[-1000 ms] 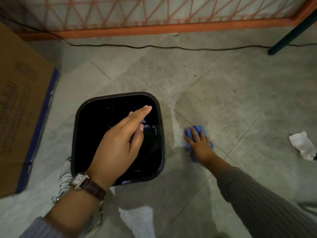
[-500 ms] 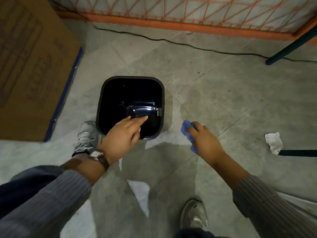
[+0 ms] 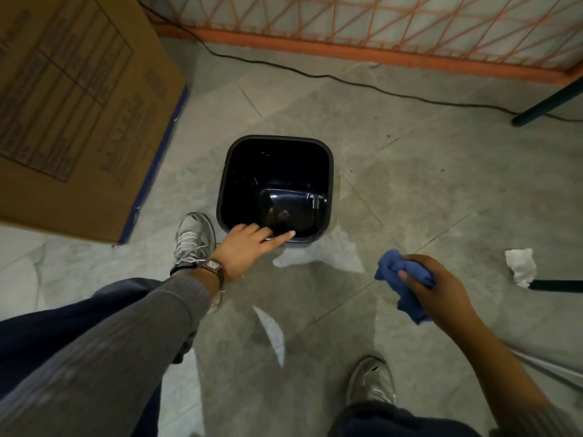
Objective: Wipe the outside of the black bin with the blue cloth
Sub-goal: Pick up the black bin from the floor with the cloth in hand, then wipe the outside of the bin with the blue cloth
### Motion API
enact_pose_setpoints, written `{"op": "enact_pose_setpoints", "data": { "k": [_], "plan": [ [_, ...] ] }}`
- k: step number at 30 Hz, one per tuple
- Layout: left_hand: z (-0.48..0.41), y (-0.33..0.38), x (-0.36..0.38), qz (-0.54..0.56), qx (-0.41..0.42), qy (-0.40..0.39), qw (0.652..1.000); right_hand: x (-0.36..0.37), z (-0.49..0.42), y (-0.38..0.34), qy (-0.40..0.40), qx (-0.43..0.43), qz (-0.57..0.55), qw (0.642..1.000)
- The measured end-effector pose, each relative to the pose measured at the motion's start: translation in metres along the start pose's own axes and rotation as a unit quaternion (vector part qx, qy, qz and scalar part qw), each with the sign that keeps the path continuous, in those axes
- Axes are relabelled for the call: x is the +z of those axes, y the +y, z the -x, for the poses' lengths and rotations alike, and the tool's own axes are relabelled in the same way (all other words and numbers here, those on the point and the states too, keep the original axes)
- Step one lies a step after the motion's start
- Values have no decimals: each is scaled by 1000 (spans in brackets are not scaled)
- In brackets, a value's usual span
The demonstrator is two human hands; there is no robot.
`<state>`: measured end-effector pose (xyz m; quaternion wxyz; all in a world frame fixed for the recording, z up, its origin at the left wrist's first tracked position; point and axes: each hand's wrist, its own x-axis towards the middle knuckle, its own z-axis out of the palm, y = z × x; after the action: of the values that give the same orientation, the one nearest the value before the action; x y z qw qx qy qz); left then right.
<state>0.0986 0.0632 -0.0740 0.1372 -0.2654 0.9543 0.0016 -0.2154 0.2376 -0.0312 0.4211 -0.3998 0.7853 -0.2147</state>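
A square black bin (image 3: 277,143) stands upright on the grey tiled floor, open top toward me, with a dark object lying inside at its near side. My left hand (image 3: 249,247), with a watch on the wrist, reaches over the bin's near rim with fingers stretched out and touching the rim. Lower right of the bin, my right hand (image 3: 438,288) grips the bunched blue cloth (image 3: 403,282), lifted off the floor and apart from the bin.
A large cardboard box (image 3: 72,111) stands at the left. An orange lattice fence (image 3: 362,26) and a black cable (image 3: 347,80) run along the back. A crumpled white paper (image 3: 520,266) and a dark bar lie at the right. My shoes (image 3: 192,238) stand near the bin.
I have risen and the view has pulled back. My right hand picked the blue cloth up off the floor. My left hand moved from above the bin's opening to its near rim.
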Motion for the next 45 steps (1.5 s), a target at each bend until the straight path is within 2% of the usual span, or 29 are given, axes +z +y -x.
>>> {"op": "enact_pose_setpoints", "data": {
  "k": [5, 10, 16, 19, 22, 25, 31, 34, 40, 45],
  "plan": [
    [-27, -22, -45, 20, -28, 101, 994, -21, 28, -14, 67, 28, -147, 986],
    [-28, -37, -117, 47, -70, 212, 974, -57, 70, -53, 127, 34, -303, 944],
    [22, -21, -231, 74, -83, 340, 934, -104, 159, -108, 171, -69, -334, 925],
    [54, -6, -296, 86, -69, 396, 912, -112, 200, -134, 224, -118, -339, 906],
    [85, 14, -356, 69, -42, 445, 892, -116, 242, -161, 304, -152, -352, 872],
    [113, 34, -407, 35, -19, 477, 878, -113, 290, -177, 309, -180, -377, 854],
    [153, 67, -456, 55, -21, 532, 845, -96, 348, -199, 400, -218, -393, 799],
    [169, 91, -457, 82, -18, 538, 839, -81, 363, -202, 432, -236, -358, 793],
    [201, 136, -444, 102, -3, 551, 828, -47, 373, -184, 400, -288, -307, 814],
    [210, 149, -434, 104, 10, 552, 827, -40, 374, -166, 356, -272, -321, 834]
  ]
}}
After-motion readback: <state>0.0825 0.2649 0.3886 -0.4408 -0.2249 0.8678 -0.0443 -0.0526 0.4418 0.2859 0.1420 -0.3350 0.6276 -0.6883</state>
